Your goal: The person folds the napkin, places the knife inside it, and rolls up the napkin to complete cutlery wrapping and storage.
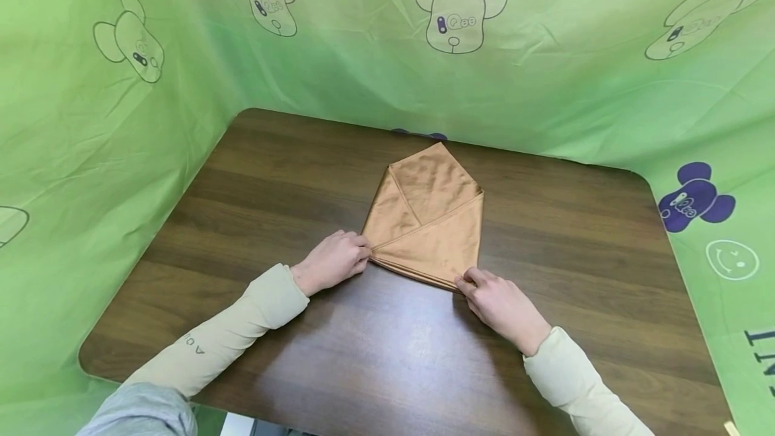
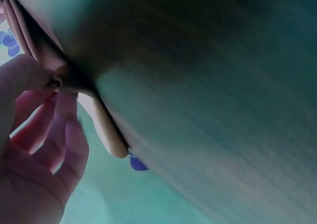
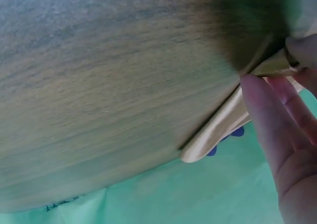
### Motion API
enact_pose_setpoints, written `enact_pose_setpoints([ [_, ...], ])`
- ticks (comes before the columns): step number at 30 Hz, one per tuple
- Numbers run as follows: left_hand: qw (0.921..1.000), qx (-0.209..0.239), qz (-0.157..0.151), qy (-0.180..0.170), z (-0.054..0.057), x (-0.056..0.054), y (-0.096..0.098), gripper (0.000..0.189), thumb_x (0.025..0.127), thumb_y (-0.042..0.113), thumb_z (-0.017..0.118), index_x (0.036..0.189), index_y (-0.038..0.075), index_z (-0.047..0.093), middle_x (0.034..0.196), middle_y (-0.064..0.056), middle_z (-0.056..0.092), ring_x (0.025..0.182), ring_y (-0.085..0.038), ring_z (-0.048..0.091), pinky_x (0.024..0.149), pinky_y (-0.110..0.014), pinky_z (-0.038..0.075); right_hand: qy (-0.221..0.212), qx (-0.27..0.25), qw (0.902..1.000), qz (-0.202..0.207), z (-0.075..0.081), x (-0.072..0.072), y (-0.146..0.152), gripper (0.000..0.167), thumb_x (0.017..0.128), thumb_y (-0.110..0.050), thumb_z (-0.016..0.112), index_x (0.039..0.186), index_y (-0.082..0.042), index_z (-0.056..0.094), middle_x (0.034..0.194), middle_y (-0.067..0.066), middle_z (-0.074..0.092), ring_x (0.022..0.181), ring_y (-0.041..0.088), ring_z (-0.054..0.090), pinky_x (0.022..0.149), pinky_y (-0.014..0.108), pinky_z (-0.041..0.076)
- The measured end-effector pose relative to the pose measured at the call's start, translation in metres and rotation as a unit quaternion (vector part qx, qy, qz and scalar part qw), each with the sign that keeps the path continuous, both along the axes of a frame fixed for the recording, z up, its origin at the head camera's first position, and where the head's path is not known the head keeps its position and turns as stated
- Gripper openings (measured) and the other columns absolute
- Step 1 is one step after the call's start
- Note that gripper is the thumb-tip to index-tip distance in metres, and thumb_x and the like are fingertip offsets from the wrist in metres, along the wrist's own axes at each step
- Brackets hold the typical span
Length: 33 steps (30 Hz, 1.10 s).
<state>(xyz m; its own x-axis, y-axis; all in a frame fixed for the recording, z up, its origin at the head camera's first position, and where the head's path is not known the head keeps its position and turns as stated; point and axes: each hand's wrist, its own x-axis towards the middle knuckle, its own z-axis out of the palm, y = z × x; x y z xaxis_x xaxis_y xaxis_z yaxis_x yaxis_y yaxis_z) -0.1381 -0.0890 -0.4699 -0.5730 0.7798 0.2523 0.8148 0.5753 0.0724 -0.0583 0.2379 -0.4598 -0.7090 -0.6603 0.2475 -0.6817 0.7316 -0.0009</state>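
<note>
A copper-brown satin cloth (image 1: pixel 436 221), folded in layers with a pointed far end, lies on the wooden table. Its near edge shows several stacked folds. At the near left corner my left hand (image 1: pixel 336 261) pinches the cloth between thumb and fingers; the left wrist view shows the folded corner (image 2: pixel 59 78) held there. My right hand (image 1: pixel 499 301) pinches the near right corner, and in the right wrist view the gathered cloth (image 3: pixel 272 68) sits between thumb and fingertips. The cloth's underside is hidden.
The brown wooden table (image 1: pixel 242 187) has rounded corners. A green curtain (image 1: pixel 357 39) printed with bear heads hangs round its back and sides. Beneath the near edge, a white object (image 1: pixel 237 424) partly shows.
</note>
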Motion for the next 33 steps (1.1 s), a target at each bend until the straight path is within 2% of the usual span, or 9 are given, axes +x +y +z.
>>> enact_pose_setpoints([
  [5,0.9985,0.021,-0.002,-0.051,0.002,-0.001,0.002,0.013,0.088,0.005,0.06,0.078,0.012,0.065,0.077,0.002,0.059,0.062,-0.011,0.056,0.058,-0.027,0.05,-0.011,0.002,0.9999,-0.003,0.002,0.002,0.004,0.036,0.07,0.007,0.065,0.103,-0.007,0.07,0.083,0.004,0.057,0.064,0.021,0.057,0.048,0.035,0.047],
  [10,0.9983,0.017,-0.003,-0.056,0.003,-0.002,0.0,0.011,0.09,0.006,0.059,0.082,0.011,0.065,0.078,0.002,0.059,0.064,-0.011,0.057,0.059,-0.028,0.051,-0.013,0.004,0.9999,-0.007,0.003,0.002,0.003,0.034,0.071,0.007,0.064,0.102,-0.008,0.069,0.083,0.004,0.057,0.064,0.022,0.058,0.047,0.036,0.047],
  [17,0.998,0.007,0.013,-0.061,0.005,-0.003,-0.002,0.009,0.091,0.009,0.06,0.086,0.013,0.066,0.081,0.003,0.062,0.068,-0.013,0.062,0.059,-0.032,0.052,0.01,0.0,0.9999,-0.008,-0.001,0.002,0.005,0.016,0.08,0.003,0.065,0.09,-0.009,0.065,0.082,0.0,0.057,0.064,0.019,0.058,0.046,0.034,0.047],
  [21,0.9984,0.004,0.019,-0.053,0.006,-0.002,-0.004,0.009,0.092,0.01,0.06,0.085,0.014,0.064,0.081,0.003,0.063,0.069,-0.014,0.063,0.059,-0.032,0.052,0.009,-0.004,0.9999,-0.01,-0.003,0.001,0.007,0.014,0.08,0.003,0.064,0.088,-0.009,0.063,0.081,-0.001,0.057,0.063,0.018,0.058,0.046,0.034,0.047],
  [27,0.9997,0.003,0.013,-0.022,0.005,-0.003,-0.006,0.01,0.092,0.013,0.06,0.082,0.013,0.061,0.077,0.002,0.062,0.067,-0.017,0.063,0.058,-0.035,0.051,-0.008,-0.008,0.9998,-0.018,-0.004,-0.002,0.009,0.019,0.078,0.007,0.061,0.086,-0.01,0.059,0.081,-0.002,0.055,0.066,0.017,0.057,0.05,0.034,0.048],
  [33,0.9997,0.0,0.012,-0.02,0.003,-0.007,-0.006,0.011,0.092,0.012,0.06,0.082,0.013,0.058,0.075,0.002,0.06,0.065,-0.016,0.061,0.059,-0.034,0.051,-0.022,-0.046,0.9986,-0.017,-0.008,-0.005,0.012,0.021,0.077,0.01,0.063,0.092,-0.005,0.062,0.087,0.003,0.064,0.078,0.021,0.063,0.064,0.035,0.054],
])
